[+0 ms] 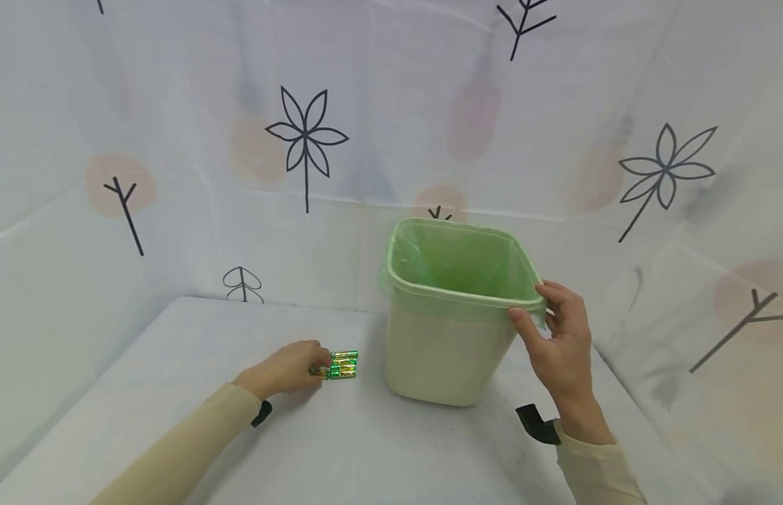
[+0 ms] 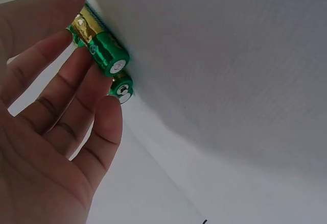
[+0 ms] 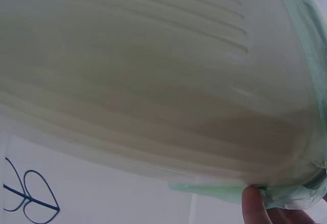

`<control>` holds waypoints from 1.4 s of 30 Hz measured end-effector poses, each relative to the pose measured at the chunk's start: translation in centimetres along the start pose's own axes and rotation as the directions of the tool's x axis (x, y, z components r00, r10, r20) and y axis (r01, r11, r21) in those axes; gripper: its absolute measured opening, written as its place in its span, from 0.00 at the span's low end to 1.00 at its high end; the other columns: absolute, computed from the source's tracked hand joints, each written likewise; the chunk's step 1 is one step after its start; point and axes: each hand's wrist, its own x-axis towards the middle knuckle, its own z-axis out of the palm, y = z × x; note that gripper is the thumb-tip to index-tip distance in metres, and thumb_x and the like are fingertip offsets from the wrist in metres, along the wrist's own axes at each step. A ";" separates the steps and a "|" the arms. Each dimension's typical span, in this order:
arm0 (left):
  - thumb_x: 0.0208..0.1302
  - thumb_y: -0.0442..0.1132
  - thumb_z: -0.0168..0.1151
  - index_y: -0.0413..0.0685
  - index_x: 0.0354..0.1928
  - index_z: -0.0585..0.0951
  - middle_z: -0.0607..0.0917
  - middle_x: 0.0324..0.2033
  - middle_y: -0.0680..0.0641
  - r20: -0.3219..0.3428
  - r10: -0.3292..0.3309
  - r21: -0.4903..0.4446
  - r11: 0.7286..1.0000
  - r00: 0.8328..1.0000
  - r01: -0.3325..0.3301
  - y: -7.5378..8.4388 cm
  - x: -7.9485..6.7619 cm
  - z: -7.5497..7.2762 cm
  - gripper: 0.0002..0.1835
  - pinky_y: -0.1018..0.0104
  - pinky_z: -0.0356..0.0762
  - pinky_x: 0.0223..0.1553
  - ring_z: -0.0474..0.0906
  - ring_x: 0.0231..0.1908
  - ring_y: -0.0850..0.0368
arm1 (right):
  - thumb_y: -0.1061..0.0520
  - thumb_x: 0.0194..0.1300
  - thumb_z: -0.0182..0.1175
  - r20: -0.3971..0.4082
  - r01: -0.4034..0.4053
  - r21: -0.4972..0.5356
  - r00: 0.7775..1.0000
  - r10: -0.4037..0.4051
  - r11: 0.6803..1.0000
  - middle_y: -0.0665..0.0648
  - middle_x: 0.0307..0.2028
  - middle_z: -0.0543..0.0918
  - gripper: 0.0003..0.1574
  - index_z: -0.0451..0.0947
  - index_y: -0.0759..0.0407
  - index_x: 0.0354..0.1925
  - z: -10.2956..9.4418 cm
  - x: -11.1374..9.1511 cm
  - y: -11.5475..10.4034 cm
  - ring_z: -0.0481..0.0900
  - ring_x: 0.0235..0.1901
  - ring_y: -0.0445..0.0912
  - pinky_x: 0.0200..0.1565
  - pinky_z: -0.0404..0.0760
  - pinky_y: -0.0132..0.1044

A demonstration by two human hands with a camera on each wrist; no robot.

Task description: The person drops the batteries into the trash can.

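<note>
A cream trash bin [image 1: 438, 351] stands on the table, lined with a thin green plastic bag [image 1: 457, 256] folded over its rim. My right hand [image 1: 565, 351] grips the bin's near right rim corner, thumb in front and fingers at the side. In the right wrist view, the bin wall [image 3: 127, 81] fills most of the picture, with fingertips [image 3: 253, 206] at the bag's edge. Left of the bin, several green and gold batteries [image 1: 344, 363] lie side by side. My left hand [image 1: 297, 368] pinches the nearest battery [image 2: 104, 48] between thumb and fingers; another battery's end [image 2: 122, 89] shows beside it.
The white table [image 1: 341, 449] runs back to a pale cloth backdrop [image 1: 379, 140] printed with plants and faint blotches. Cloth also hangs along the left and right sides. Each wrist carries a black strap [image 1: 537, 424].
</note>
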 end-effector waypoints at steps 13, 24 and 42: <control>0.53 0.33 0.69 0.52 0.41 0.82 0.78 0.33 0.56 0.017 0.015 -0.024 1.000 1.000 -0.014 -0.1 0.0 0.2 0.12 0.59 0.74 0.42 0.72 0.34 0.61 | 0.75 0.54 0.63 0.005 0.013 -0.026 1.000 -0.013 1.000 0.72 0.55 0.67 0.29 0.66 0.79 0.54 0.0 0.0 -0.1 0.74 0.52 0.44 0.51 0.71 0.23; 0.54 0.32 0.67 0.52 0.37 0.81 0.77 0.29 0.56 0.034 0.018 -0.069 0.998 0.999 -0.016 -0.4 -0.1 0.4 0.10 0.61 0.73 0.36 0.71 0.31 0.60 | 0.75 0.53 0.63 0.007 0.006 -0.012 1.000 -0.006 1.000 0.72 0.55 0.67 0.29 0.66 0.79 0.54 0.0 0.0 -0.1 0.74 0.52 0.43 0.51 0.71 0.23; 0.56 0.32 0.65 0.48 0.41 0.82 0.78 0.31 0.55 0.003 0.049 -0.033 0.998 0.999 -0.049 0.7 -0.6 -2.0 0.10 0.60 0.73 0.37 0.72 0.32 0.59 | 0.75 0.54 0.63 0.007 0.009 0.004 1.000 -0.009 1.000 0.72 0.55 0.67 0.30 0.65 0.79 0.54 0.0 0.1 0.0 0.74 0.52 0.43 0.52 0.71 0.24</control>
